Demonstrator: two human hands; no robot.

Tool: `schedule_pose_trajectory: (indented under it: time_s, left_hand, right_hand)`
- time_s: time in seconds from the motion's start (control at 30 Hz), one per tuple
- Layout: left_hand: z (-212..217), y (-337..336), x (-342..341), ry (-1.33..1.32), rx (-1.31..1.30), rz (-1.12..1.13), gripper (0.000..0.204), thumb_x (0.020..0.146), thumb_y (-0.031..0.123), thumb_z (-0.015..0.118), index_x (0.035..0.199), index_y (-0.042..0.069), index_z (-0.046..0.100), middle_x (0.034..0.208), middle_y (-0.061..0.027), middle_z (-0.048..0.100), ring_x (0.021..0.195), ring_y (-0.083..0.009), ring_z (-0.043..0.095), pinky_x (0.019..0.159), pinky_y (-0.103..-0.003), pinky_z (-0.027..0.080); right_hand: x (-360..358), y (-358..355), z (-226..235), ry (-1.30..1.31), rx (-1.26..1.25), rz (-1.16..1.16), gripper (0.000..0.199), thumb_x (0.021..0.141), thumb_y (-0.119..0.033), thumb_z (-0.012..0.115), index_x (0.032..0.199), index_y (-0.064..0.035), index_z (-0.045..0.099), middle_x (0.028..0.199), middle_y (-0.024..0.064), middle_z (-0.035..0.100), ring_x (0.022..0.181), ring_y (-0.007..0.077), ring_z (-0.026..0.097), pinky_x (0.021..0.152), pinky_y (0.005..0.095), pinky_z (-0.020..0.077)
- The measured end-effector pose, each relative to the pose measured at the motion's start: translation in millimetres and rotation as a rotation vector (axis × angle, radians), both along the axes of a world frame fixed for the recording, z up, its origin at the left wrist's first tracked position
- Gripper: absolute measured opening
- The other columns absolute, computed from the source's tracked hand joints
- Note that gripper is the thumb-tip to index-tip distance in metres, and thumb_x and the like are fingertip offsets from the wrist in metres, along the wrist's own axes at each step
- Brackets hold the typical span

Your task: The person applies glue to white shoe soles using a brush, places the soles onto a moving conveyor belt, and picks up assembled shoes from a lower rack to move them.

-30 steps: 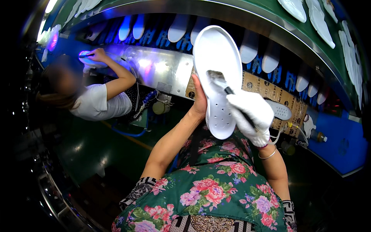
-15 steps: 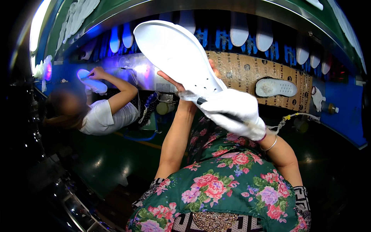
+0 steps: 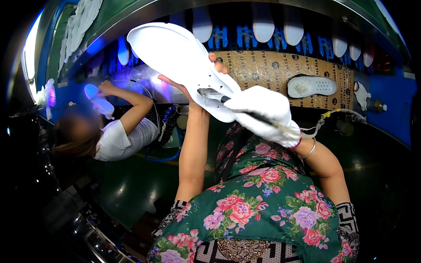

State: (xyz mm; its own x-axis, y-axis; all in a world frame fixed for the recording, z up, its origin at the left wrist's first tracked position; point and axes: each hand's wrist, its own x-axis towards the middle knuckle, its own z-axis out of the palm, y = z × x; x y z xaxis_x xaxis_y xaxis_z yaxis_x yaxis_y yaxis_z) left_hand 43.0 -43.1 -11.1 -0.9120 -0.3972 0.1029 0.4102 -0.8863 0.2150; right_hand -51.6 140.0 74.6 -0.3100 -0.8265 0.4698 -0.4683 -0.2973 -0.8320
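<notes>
A white shoe sole (image 3: 173, 55), with small dark holes near its lower end, lies slanted across my left hand (image 3: 191, 97). The bare fingers of that hand wrap its edges from beneath, and the palm is hidden under it. My right hand (image 3: 263, 107), in a white glove, is closed around the dark handle of a brush (image 3: 211, 93). Its bristles touch the sole's inner face at the lower end, among the holes. A pale tube trails from near this hand to the right. On the cardboard beyond lies a second white sole (image 3: 312, 86) with whitish clumps on it.
Printed cardboard (image 3: 258, 72) covers the bench ahead. Behind it, several shoe soles hang or stand by blue clamps (image 3: 247, 37). A white glove (image 3: 361, 95) and a small bottle (image 3: 376, 105) sit at the right. At the left, a co-worker (image 3: 127, 133) handles a sole under violet light.
The sole in my left hand has shifted left and slightly tilted. The brush has moved from the sole's near edge onto its inner face.
</notes>
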Motion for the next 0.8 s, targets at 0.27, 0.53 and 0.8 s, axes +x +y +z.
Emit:
schedule_pose_trajectory:
  time_s: [0.27, 0.53, 0.8]
  left_hand:
    - [24.2, -24.1, -16.0, 0.066, -0.048, -0.171, 0.127, 0.055, 0.101, 0.041, 0.125, -0.005, 0.046, 0.102, -0.0205, 0.058, 0.088, -0.0343, 0.059, 0.071, -0.047, 0.054]
    - [21.5, -41.0, -29.6, 0.022, -0.162, -0.304, 0.119, 0.063, 0.096, 0.041, 0.138, 0.003, 0.042, 0.114, -0.0229, 0.059, 0.091, -0.0369, 0.065, 0.068, -0.050, 0.059]
    - [25.1, -46.5, -31.4, -0.492, -0.563, -0.326, 0.109, 0.071, 0.086, 0.049, 0.147, 0.008, 0.037, 0.129, -0.0257, 0.055, 0.103, -0.0417, 0.063, 0.077, -0.051, 0.059]
  right_hand:
    - [9.2, -4.6, 1.5, -0.159, 0.048, 0.120, 0.021, 0.077, -0.003, 0.075, 0.097, -0.0067, 0.074, 0.091, 0.0090, 0.072, 0.081, 0.0230, 0.070, 0.072, 0.0315, 0.0552]
    - [21.5, -4.1, 0.6, 0.029, 0.185, 0.197, 0.028, 0.077, -0.002, 0.075, 0.105, -0.0062, 0.069, 0.085, 0.0093, 0.069, 0.067, 0.0211, 0.066, 0.060, 0.0301, 0.0527]
    - [3.3, -13.3, -4.0, 0.216, 0.014, 0.088, 0.030, 0.076, -0.003, 0.073, 0.106, -0.0073, 0.069, 0.091, 0.0122, 0.069, 0.079, 0.0280, 0.069, 0.069, 0.0340, 0.0562]
